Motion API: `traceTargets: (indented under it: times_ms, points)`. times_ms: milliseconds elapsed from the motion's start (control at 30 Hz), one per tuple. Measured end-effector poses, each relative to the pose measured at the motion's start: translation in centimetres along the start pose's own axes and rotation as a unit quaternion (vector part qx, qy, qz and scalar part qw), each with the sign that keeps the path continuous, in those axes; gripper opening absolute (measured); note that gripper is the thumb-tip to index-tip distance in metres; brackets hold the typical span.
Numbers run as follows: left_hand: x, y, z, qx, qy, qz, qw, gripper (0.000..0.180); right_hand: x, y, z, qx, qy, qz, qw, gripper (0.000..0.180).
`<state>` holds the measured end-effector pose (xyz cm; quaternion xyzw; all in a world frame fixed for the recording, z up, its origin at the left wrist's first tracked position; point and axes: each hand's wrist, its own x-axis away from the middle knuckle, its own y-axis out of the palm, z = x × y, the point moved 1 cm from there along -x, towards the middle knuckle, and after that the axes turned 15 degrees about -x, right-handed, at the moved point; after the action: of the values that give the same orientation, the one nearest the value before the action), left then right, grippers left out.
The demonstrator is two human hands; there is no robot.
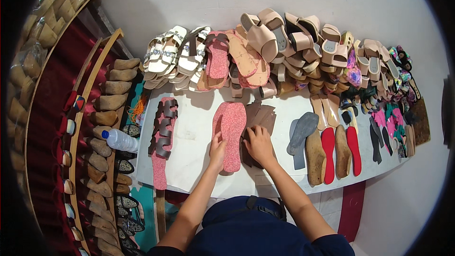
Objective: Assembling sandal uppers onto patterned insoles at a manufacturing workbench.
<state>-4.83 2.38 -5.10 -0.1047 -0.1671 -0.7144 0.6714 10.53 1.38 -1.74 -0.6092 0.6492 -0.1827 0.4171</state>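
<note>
My left hand grips the left edge of a pink speckled shoe sole, part of a small stack standing heel toward me on the white sheet. Just right of it, my right hand has its fingers bent over a pile of flat dark brown strap pieces; the undersides of these fingers are hidden. Further left lies a row of pink soles with brown cut-out straps fitted across them, toes away from me.
White sandals and beige heeled sandals are heaped along the wall. Wooden shoe lasts, red insoles and grey soles lie to the right. A water bottle and a rack of lasts stand at left.
</note>
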Motion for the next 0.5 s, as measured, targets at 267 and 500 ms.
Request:
traceTargets:
  times_ms: [267, 500]
  points:
    - [-1.6, -0.2, -0.2, -0.036, 0.031, 0.020, 0.999, 0.039, -1.3, 0.9, -1.3, 0.058, 0.052, 0.016, 0.997, 0.069]
    - [-1.6, -1.4, 0.6, -0.030, 0.049, 0.037, 0.998, 0.038, -2.5, 1.1, 1.2, -0.015, 0.146, 0.081, 0.986, 0.057]
